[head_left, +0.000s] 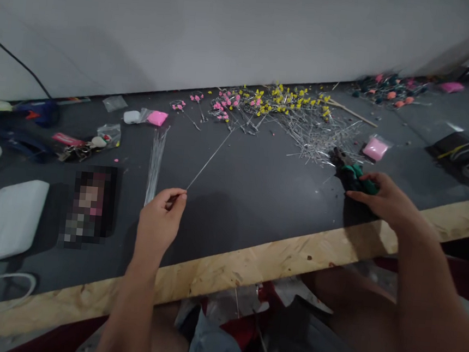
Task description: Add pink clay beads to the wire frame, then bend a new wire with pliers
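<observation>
Gray wall [231, 28], dark table [258, 183]. Left hand [162, 219] pinches wire [209, 160] by its near end, fingertips closed; long axis points to 1 o'clock. Right hand [384, 199] half curled round pliers [351, 176], between 2 and 3 o'clock from left hand, nose toward 10-11. Counts: one held wire, one pliers, one wire bundle [155, 163] at left hand's 12 o'clock; wire pile [322, 134] at right hand's 10, uncountable.

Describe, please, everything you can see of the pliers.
The pliers have green handles and a dark head that looks like metal. They are at the person's right, angled with the head away from the person, toward the wire pile. The right hand grasps the handles, partly hiding them. Whether the jaws are open is unclear.
</observation>
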`<move>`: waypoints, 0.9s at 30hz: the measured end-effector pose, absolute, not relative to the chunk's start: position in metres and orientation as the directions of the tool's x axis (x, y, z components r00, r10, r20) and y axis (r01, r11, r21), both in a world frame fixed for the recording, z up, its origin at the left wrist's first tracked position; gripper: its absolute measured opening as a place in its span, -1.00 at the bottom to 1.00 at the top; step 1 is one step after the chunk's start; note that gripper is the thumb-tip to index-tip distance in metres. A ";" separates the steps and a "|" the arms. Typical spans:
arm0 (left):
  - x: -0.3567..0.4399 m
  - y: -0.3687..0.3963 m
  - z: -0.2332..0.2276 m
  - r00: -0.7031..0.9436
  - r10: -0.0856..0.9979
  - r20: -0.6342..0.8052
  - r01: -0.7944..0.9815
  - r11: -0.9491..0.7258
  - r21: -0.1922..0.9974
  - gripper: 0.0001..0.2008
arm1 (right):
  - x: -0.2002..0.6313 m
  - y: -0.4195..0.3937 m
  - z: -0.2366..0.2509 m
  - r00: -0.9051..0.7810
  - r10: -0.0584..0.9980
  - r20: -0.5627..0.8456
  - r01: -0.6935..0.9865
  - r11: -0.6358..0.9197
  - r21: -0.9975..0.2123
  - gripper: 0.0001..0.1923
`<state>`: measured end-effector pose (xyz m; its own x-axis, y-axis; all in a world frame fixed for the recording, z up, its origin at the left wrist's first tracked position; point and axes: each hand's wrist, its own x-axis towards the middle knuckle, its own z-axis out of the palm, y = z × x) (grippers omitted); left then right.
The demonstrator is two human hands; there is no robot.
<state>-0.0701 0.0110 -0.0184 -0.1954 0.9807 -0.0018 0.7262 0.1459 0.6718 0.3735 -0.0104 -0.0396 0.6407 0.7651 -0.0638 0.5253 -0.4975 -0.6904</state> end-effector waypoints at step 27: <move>-0.039 0.007 -0.005 0.023 0.987 0.161 0.793 -0.116 0.598 -0.82 | 0.257 -0.010 0.008 0.018 0.955 -0.296 0.151 -0.296 -0.943 -0.74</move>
